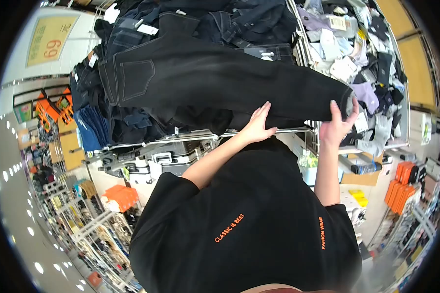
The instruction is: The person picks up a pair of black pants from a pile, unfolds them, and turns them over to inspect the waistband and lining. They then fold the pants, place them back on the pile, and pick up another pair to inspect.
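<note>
Half-curled right hand [336, 128] holds black jeans' hem [347, 99].

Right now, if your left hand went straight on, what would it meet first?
The leg of the black trousers; the left hand appears to be at its near edge, though depth is unclear.

Black trousers [195, 78] with pale grey stitching.

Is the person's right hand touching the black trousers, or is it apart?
Touching. The head view shows the right hand with its thumb over the black trousers, near the hem.
</note>
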